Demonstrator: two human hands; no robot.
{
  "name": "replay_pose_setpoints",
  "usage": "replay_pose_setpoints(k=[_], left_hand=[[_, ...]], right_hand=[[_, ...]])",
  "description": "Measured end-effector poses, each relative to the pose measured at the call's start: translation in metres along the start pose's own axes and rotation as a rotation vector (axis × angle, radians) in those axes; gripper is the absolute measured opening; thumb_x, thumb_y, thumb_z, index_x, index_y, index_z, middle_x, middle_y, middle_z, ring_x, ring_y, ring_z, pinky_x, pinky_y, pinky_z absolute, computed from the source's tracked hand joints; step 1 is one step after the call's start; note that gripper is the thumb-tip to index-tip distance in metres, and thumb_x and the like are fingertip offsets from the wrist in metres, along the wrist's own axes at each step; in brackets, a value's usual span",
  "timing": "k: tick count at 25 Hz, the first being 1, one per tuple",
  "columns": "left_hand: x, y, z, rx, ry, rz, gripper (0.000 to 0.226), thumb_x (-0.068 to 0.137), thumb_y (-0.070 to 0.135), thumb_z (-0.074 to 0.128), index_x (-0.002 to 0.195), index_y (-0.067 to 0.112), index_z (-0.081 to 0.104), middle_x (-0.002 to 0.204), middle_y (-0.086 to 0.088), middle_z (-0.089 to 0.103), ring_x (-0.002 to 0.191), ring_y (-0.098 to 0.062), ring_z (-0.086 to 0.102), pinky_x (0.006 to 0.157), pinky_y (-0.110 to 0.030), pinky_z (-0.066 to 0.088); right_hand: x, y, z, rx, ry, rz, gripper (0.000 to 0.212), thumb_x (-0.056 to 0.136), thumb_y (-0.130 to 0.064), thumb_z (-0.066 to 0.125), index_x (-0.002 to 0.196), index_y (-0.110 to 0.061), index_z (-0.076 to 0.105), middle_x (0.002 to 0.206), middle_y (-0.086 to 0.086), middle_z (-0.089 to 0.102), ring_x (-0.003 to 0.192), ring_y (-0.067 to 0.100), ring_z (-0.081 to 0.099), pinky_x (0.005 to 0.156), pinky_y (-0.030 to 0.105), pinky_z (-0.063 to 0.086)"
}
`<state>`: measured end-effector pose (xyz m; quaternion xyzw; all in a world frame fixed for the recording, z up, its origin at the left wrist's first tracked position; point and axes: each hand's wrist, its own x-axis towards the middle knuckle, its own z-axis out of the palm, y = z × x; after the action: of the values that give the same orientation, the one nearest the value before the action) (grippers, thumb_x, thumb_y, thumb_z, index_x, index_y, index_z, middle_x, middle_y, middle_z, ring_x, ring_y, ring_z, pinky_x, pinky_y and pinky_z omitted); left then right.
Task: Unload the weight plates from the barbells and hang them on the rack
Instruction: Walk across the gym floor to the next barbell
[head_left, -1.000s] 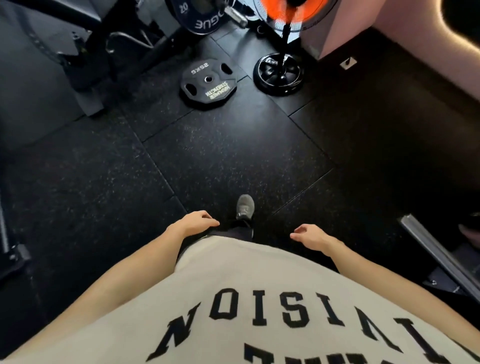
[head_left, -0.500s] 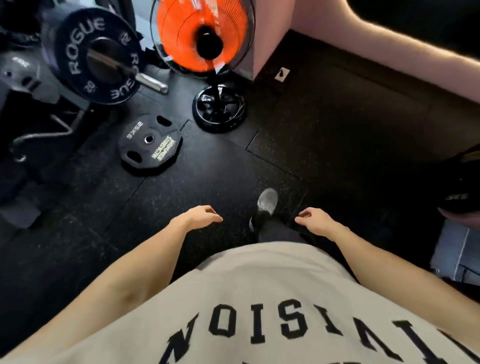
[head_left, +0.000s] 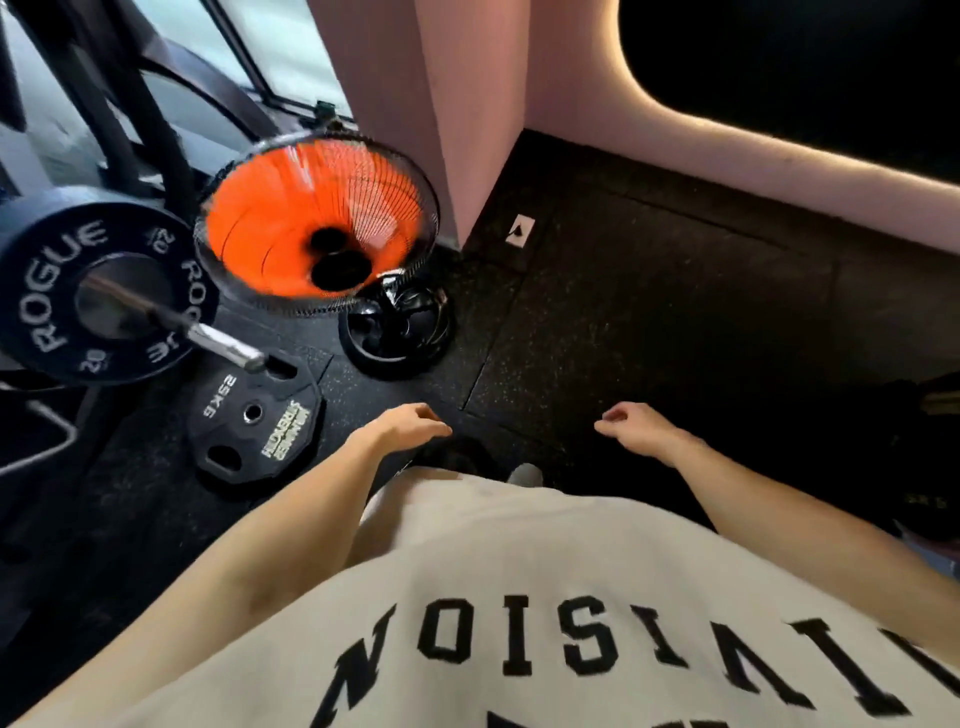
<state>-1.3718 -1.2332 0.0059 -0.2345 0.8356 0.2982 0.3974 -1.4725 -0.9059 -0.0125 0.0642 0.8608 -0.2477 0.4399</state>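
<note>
A dark 20 kg plate marked ROGUE (head_left: 47, 291) sits on a barbell at the left, and the bar's steel sleeve end (head_left: 228, 349) sticks out toward me. Below it a black 25 kg plate with grip holes (head_left: 254, 421) lies flat on the rubber floor. My left hand (head_left: 405, 426) hangs with loosely curled fingers just right of that flat plate and holds nothing. My right hand (head_left: 639, 428) hangs the same way further right, also holding nothing.
A standing fan with orange blades (head_left: 317, 223) spins on a round black base (head_left: 397, 332) beside the barbell end. A pink pillar (head_left: 426, 104) and pink wall close the back. Dark rack tubing (head_left: 140, 119) rises at the upper left. A dark bag (head_left: 930, 415) lies at the right edge.
The view has swung up and to the right while I step forward. The plates and the fan now lie closer and further left. Both hands stay hanging and hold nothing.
</note>
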Motion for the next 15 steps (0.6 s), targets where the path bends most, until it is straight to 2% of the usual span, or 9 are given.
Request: replay_pose_setpoints(k=[4,9,13,15], left_hand=[[0.069,0.061,-0.056,0.054,-0.050,0.039,0.031,0.088,0.044,0.067,0.109,0.021,0.066,0.113,0.000,0.065,0.103,-0.017,0.056,0.084,-0.026,0.040],[0.177,0.138,-0.130,0.183,-0.137,0.078,0.035,0.086,0.046,0.069,0.112,0.023,0.066,0.116,-0.003,0.064,0.101,-0.018,0.055,0.084,-0.027,0.043],[0.250,0.227,-0.194,0.374,-0.189,0.164,0.032,0.087,0.047,0.068,0.109,0.024,0.065,0.113,0.000,0.062,0.102,-0.019,0.054,0.090,-0.028,0.045],[0.282,0.276,-0.214,0.476,-0.247,0.220,0.032,0.086,0.048,0.069,0.108,0.025,0.064,0.115,0.000,0.062,0.102,-0.018,0.054,0.087,-0.028,0.045]], right_hand=[[0.047,-0.037,-0.048,0.093,0.021,0.029,0.040,0.092,-0.037,0.062,0.128,-0.018,0.059,0.127,0.004,0.061,0.117,0.022,0.057,0.101,0.036,0.045],[0.108,-0.059,-0.094,0.184,0.009,0.173,0.037,0.092,-0.035,0.063,0.124,-0.017,0.061,0.123,0.005,0.063,0.110,0.020,0.059,0.099,0.035,0.047],[0.134,-0.078,-0.149,0.380,0.079,0.296,0.034,0.093,-0.034,0.062,0.124,-0.019,0.060,0.112,-0.001,0.061,0.097,0.013,0.057,0.088,0.030,0.047],[0.142,-0.080,-0.175,0.535,0.158,0.338,0.034,0.094,-0.034,0.061,0.125,-0.020,0.059,0.116,0.000,0.061,0.098,0.013,0.056,0.086,0.029,0.046]])
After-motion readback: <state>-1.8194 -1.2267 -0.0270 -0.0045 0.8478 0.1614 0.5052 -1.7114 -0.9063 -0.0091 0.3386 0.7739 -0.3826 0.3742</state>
